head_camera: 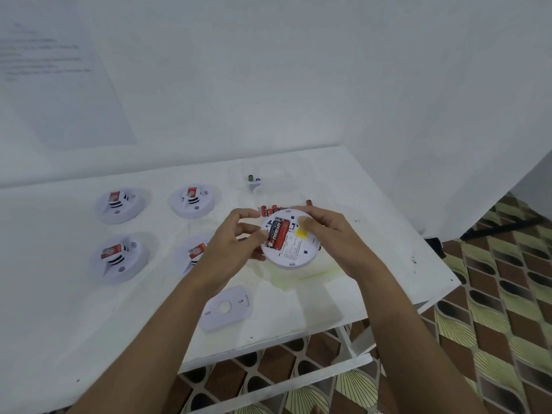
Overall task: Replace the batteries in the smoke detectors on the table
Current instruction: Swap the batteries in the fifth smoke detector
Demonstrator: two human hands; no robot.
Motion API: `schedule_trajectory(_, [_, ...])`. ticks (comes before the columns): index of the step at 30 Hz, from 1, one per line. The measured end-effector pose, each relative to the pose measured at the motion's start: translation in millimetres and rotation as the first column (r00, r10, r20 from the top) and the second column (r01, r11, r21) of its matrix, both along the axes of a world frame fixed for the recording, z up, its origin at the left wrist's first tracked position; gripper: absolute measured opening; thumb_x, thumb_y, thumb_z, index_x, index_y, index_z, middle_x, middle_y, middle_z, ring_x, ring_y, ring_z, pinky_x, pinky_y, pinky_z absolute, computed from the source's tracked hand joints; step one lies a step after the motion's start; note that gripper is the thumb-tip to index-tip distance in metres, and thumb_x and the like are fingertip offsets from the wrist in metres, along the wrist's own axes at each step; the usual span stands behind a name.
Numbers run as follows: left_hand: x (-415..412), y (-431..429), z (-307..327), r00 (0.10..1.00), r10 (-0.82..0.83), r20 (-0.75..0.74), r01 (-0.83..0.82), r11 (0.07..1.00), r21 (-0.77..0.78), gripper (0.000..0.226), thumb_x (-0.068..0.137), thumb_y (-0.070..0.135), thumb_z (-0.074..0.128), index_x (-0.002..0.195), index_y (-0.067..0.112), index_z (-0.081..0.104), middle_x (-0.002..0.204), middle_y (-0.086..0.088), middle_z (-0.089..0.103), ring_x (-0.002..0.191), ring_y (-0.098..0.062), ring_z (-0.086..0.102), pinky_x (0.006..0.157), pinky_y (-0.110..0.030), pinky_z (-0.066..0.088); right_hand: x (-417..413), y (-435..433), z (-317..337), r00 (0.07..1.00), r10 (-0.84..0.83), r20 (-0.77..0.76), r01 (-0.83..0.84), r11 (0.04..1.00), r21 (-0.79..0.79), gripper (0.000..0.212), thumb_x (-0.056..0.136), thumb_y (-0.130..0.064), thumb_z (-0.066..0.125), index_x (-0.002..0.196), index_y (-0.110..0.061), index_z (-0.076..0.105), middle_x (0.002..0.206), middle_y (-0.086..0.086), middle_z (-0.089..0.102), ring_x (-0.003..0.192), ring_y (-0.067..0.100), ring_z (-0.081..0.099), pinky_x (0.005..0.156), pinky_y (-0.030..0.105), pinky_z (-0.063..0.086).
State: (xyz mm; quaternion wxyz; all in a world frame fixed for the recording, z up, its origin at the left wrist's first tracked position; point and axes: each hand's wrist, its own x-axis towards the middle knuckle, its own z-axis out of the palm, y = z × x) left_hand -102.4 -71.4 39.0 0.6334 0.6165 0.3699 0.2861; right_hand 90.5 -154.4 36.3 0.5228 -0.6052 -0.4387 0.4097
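- The white tabletop point(343, 186) carries everything and stands against a white wall, with patterned floor tiles point(507, 309) showing past its right edge and near corner.
- The open smoke detector point(294, 249) is the landmark: it is held back-side up near the right part of the tabletop, between both hands; whether it touches the surface I cannot tell.
- The left hand point(236, 243) is at the open smoke detector's left edge, its fingers curled together, fingertips at the batteries and the rim.
- The right hand point(331, 231) clasps the open smoke detector's right edge, thumb lying across its back just above a yellow sticker point(301, 233).
- Four more smoke detectors lie to the left of the open smoke detector, each face up with a red label: far left rear point(119, 204), rear nearer point(194, 201), far left front point(119, 258), and one point(194, 253) partly hidden behind the left forearm.
- A white mounting plate point(227, 307) with a round hole lies flat on the tabletop, in front of the open smoke detector and apart from it.
- A clear plastic tray point(268, 180) sits behind the open smoke detector, holding a small green item; what it is I cannot tell.
- Two red and black batteries point(279, 233) sit side by side in the open smoke detector's left half.
- Loose red batteries point(268, 209) lie on the tabletop just behind the open smoke detector.
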Motion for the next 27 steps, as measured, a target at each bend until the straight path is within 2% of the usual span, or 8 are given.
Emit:
schedule_trajectory(3, [3, -1, 2, 0.999, -0.037, 0.038, 0.037, 0.999, 0.0, 0.038, 0.094, 0.011, 0.062, 0.123, 0.036, 0.055, 0.107, -0.014, 0.065, 0.082, -0.025, 0.069, 0.073, -0.039, 0.058, 0, 3, -1, 0.993, -0.106, -0.052, 0.108, 0.994, 0.026, 0.023, 0.104, -0.028, 0.053, 0.119, -0.02, 0.069, 0.114, -0.001, 0.073, 0.107, 0.019, 0.066, 0.089, 0.034, 0.053])
schedule_trajectory(6, [11, -2, 3, 0.998, -0.041, 0.054, 0.04, 0.999, 0.02, 0.039, 0.095, 0.007, 0.057, 0.119, 0.037, 0.06, 0.113, -0.015, 0.061, 0.077, -0.024, 0.067, 0.071, -0.038, 0.057, 1, 2, -8, 0.997, -0.057, -0.054, 0.061, 0.995, 0.076, 0.034, 0.102, -0.043, 0.054, 0.126, -0.022, 0.064, 0.125, 0.003, 0.068, 0.115, 0.019, 0.065, 0.092, 0.032, 0.052])
schedule_trajectory(9, [17, -5, 5, 0.997, -0.072, 0.021, 0.071, 0.996, 0.051, 0.037, 0.096, 0.002, 0.05, 0.111, 0.031, 0.067, 0.117, -0.009, 0.059, 0.071, -0.021, 0.066, 0.07, -0.037, 0.058, 6, -1, -15, 0.994, 0.065, -0.085, -0.056, 0.992, 0.114, 0.072, 0.078, -0.055, 0.076, 0.14, -0.026, 0.05, 0.136, 0.005, 0.06, 0.123, 0.02, 0.062, 0.096, 0.032, 0.055])
schedule_trajectory(12, [23, -6, 4, 0.994, -0.096, -0.044, 0.1, 0.989, 0.106, 0.037, 0.096, 0.003, 0.046, 0.109, 0.029, 0.069, 0.119, -0.004, 0.059, 0.074, -0.025, 0.068, 0.069, -0.036, 0.059, 17, -5, -21, 0.973, 0.216, -0.076, -0.203, 0.968, 0.147, 0.1, 0.061, -0.031, 0.095, 0.145, -0.023, 0.041, 0.137, 0.0, 0.058, 0.128, 0.022, 0.058, 0.097, 0.035, 0.054])
schedule_trajectory(16, [32, -5, 3, 0.989, -0.099, -0.111, 0.115, 0.981, 0.157, 0.036, 0.094, 0.004, 0.047, 0.109, 0.031, 0.066, 0.117, -0.003, 0.056, 0.077, -0.024, 0.07, 0.066, -0.034, 0.059, 29, -6, -16, 0.971, 0.236, 0.022, -0.237, 0.962, 0.133, 0.097, 0.059, 0.007, 0.089, 0.14, -0.024, 0.044, 0.131, -0.006, 0.062, 0.124, 0.016, 0.06, 0.09, 0.027, 0.054])
schedule_trajectory(19, [42, -4, 3, 0.986, -0.101, -0.134, 0.126, 0.973, 0.195, 0.036, 0.092, 0.003, 0.049, 0.105, 0.033, 0.066, 0.117, 0.0, 0.054, 0.09, -0.015, 0.067, 0.072, -0.03, 0.058, 39, -7, -13, 0.973, 0.22, 0.067, -0.228, 0.964, 0.14, 0.096, 0.059, 0.008, 0.091, 0.139, -0.02, 0.047, 0.128, -0.005, 0.063, 0.119, 0.016, 0.062, 0.085, 0.028, 0.057])
schedule_trajectory(23, [58, 4, 5, 0.967, -0.019, -0.255, 0.107, 0.936, 0.336, 0.03, 0.095, 0.011, 0.052, 0.098, 0.036, 0.067, 0.103, 0.002, 0.051, 0.091, -0.001, 0.053, 0.072, -0.007, 0.042, 53, -8, -12, 0.976, 0.199, 0.083, -0.209, 0.97, 0.127, 0.094, 0.058, 0.009, 0.091, 0.138, -0.019, 0.05, 0.125, -0.003, 0.064, 0.113, 0.013, 0.064, 0.078, 0.029, 0.059])
schedule_trajectory(27, [72, 8, 5, 0.963, -0.023, -0.27, 0.123, 0.925, 0.36, 0.03, 0.096, 0.011, 0.049, 0.092, 0.033, 0.068, 0.091, 0.002, 0.059, 0.081, -0.004, 0.054, 0.071, -0.016, 0.044, 67, -6, -13, 0.97, 0.186, 0.156, -0.205, 0.972, 0.118, 0.093, 0.058, 0.003, 0.094, 0.137, -0.019, 0.052, 0.123, -0.006, 0.065, 0.114, 0.016, 0.063, 0.083, 0.026, 0.057])
